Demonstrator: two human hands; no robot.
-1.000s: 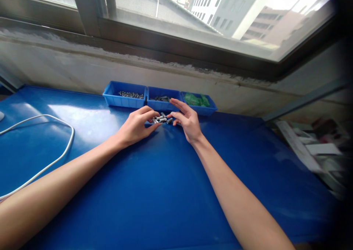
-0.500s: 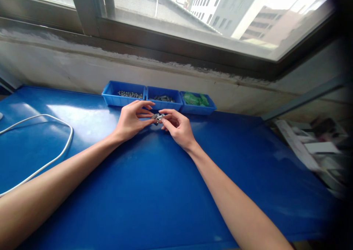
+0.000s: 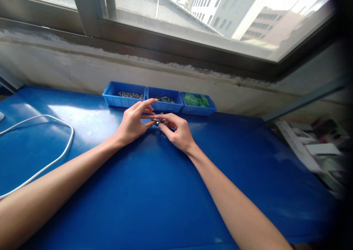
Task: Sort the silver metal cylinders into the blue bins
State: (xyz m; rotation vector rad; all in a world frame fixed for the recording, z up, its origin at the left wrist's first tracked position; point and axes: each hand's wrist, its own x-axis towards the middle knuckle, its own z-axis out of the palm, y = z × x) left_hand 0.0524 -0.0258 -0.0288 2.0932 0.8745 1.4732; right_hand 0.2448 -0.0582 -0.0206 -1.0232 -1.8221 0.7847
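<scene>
Between my two hands is a small silvery metal part (image 3: 156,121), too small and too covered by fingers to name more exactly. My left hand (image 3: 134,120) pinches its left side between thumb and fingertips, with the index finger raised above. From the right, my right hand (image 3: 178,130) grips the same piece between thumb and index finger, its other fingers curled behind. Just beyond the hands stands the middle blue bin (image 3: 179,106), which holds grey metal pieces (image 3: 166,99).
The left blue bin (image 3: 116,101) holds many small metal pieces, and the right blue bin (image 3: 200,111) a green plastic bag (image 3: 194,99). A white cable (image 3: 72,134) loops over the blue table (image 3: 154,198) at left. A wall and window frame (image 3: 176,46) rise behind.
My right thumb and index finger have shifted slightly left and closed over the metal part, which has turned between the fingers. My left index finger sits a little higher.
</scene>
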